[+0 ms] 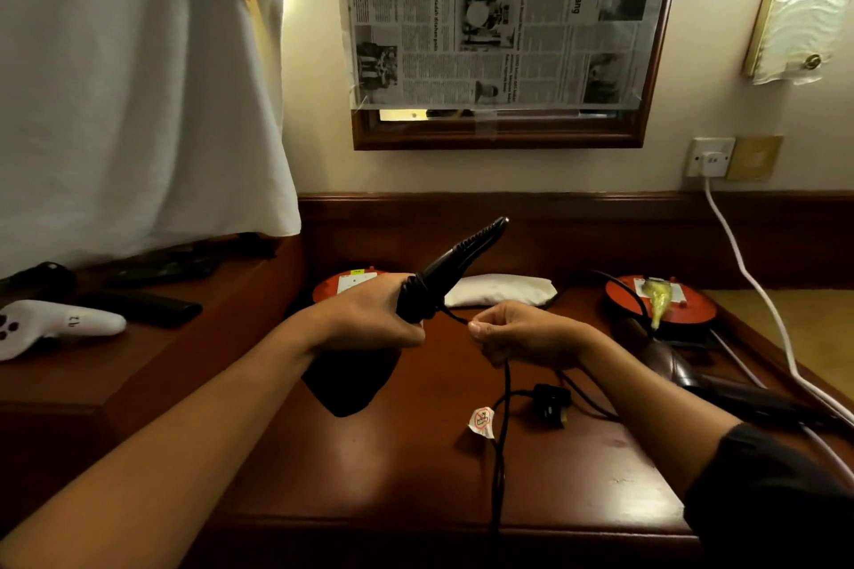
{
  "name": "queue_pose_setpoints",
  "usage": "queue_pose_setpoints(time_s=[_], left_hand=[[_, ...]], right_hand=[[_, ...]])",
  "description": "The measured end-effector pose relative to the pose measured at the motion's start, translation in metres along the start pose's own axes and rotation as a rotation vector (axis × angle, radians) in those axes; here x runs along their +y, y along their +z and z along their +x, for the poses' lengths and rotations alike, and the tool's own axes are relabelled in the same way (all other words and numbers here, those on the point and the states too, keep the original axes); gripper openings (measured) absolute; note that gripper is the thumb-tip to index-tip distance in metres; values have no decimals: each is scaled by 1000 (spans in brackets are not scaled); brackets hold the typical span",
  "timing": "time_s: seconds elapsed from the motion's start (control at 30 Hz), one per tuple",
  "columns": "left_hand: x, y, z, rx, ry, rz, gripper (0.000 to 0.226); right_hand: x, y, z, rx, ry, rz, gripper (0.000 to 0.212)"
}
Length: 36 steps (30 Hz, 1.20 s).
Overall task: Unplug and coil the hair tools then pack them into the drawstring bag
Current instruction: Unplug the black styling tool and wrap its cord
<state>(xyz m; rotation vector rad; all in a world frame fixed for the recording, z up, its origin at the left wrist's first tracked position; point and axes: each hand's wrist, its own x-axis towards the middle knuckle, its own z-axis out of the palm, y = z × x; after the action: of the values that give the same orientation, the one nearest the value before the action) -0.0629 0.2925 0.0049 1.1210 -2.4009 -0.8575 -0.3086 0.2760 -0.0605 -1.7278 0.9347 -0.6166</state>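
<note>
My left hand (369,319) grips a black hair tool (455,261) by its handle, the tip pointing up and to the right above the wooden table (393,467). My right hand (522,337) pinches the tool's black cord (501,434) close to the handle. The cord hangs down over the table's front edge. Its black plug (552,404) lies loose on the table beside a white warning tag (481,421). A black drawstring bag (351,383) lies under my left wrist. A second dark hair tool (721,383) rests at the right.
Two red round extension reels (665,307) (344,284) sit at the back, a white pouch (499,291) between them. A white cable (758,286) runs from the wall socket (709,157) down the right side. A side shelf at the left holds a white controller (51,326) and dark objects.
</note>
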Motion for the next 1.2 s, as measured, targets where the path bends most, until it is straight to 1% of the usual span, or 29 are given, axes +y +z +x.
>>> queue_pose_setpoints(time_s=[0.1, 0.2, 0.23, 0.33, 0.37, 0.47, 0.5, 0.53, 0.6, 0.7, 0.83, 0.9, 0.97, 1.1, 1.2], left_hand=[[6, -2, -2, -43, 35, 10, 27], [10, -1, -2, -77, 60, 24, 25], [11, -1, -2, -106, 67, 28, 26], [13, -2, -4, -200, 95, 62, 43], [14, -3, -4, -217, 101, 85, 44], [15, -5, -2, -258, 84, 193, 33], [15, -4, 0, -269, 70, 245, 28], [13, -3, 3, -275, 54, 298, 28], [7, 0, 9, -290, 18, 395, 34], [0, 8, 15, -304, -51, 561, 39], [1, 21, 18, -229, -144, 794, 37], [2, 24, 21, -222, -190, 853, 32], [-1, 23, 25, -202, -214, 887, 25], [-10, 18, 26, -31, -179, 976, 8], [-19, 19, 23, 82, -169, 1004, 10]], right_hand=[[1, -2, 2, -22, 18, -28, 36], [-12, -4, 9, -24, 42, -83, 35], [-18, -6, 11, -10, 50, -137, 33], [-36, -17, 14, 80, 58, -314, 13], [-42, -21, 15, 83, 54, -356, 9], [-58, -28, 23, 35, 1, -556, 17], [-63, -29, 24, 17, 2, -603, 13], [-68, -29, 25, 3, 4, -643, 11], [-79, -28, 26, 7, -10, -718, 18], [-91, -16, 28, 11, -32, -805, 22], [-101, 5, 31, -10, -28, -906, 24], [-106, 11, 32, 13, -12, -935, 27], [-109, 17, 34, 65, 39, -913, 32], [-115, 33, 35, 113, 91, -980, 31], [-115, 38, 34, 142, 116, -1029, 24]])
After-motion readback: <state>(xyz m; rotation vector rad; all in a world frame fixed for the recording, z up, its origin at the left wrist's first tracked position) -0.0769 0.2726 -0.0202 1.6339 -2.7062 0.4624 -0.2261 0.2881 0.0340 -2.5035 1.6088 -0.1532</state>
